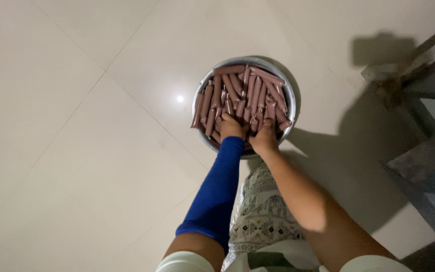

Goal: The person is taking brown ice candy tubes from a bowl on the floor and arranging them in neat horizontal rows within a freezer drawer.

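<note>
A round metal bowl [205,83] sits on the tiled floor, piled with several long brownish-pink filled plastic tubes [237,88]. My left hand [231,128], with a blue sleeve on the forearm, reaches into the near side of the pile and its fingers are buried among the tubes. My right hand [264,138], bare-armed, rests on the bowl's near rim right beside the left, its fingers also down among the tubes. Whether either hand grips a tube is hidden.
Pale glossy floor tiles [76,126] surround the bowl, with a light glare spot to its left. A grey metal frame or rack [429,116] stands at the right edge. Patterned cloth over my lap [263,216] lies below the arms.
</note>
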